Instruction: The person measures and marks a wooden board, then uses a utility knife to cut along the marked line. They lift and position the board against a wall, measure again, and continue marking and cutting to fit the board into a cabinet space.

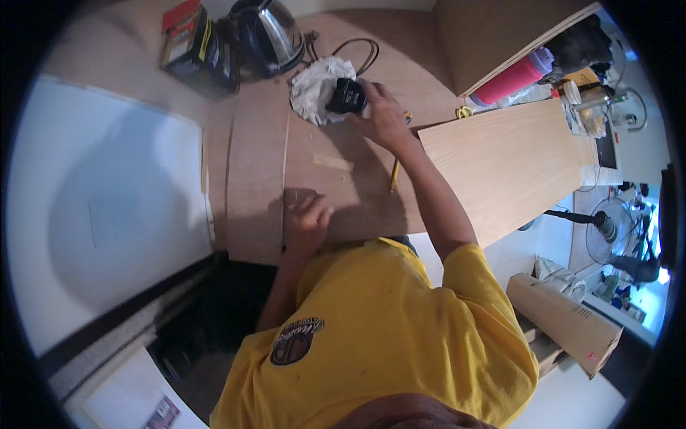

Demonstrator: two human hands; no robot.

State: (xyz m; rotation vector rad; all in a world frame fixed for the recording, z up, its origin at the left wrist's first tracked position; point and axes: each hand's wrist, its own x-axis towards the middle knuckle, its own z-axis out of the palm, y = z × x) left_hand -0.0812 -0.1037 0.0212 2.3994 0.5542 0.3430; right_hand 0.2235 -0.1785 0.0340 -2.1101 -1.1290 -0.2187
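The right hand grips a small black device atop a crumpled white cloth on the wooden board. The left hand rests near the board's edge, fingers curled loosely on nothing. Beside the cloth stands a glass kettle, its contents unclear.

This looks like a small carpentry workshop set up in a lived-in room. Brown plywood sheets and a pale wood-grain board cover the work surface, with a pencil, a power-tool battery pack and a black cable lying about. A standing fan, a long cardboard box and cluttered shelves fill the edges.
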